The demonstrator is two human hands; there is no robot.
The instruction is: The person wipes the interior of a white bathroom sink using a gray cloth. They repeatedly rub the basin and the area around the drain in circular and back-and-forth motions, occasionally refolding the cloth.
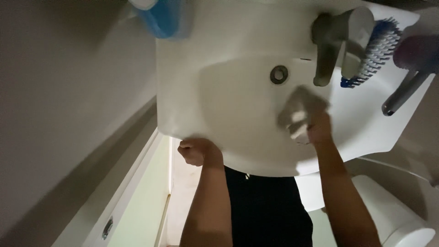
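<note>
We reach both bare forearms forward from the bottom of the frame, roughly parallel and well apart. Our left hand (195,151) is curled into a loose fist, knuckles turned up, wrist straight. Our right hand (318,128) stretches farther ahead, fingers closed and blurred, the arm fully extended and angled slightly inward.

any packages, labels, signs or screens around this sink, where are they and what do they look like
No labels, signs or screens show.
Blue container: far left rim of the sink, rounded, blue with a pale top, cut off by the frame edge; possibly a package.
Right hand holds a blurred grey cloth, unmarked.
</note>
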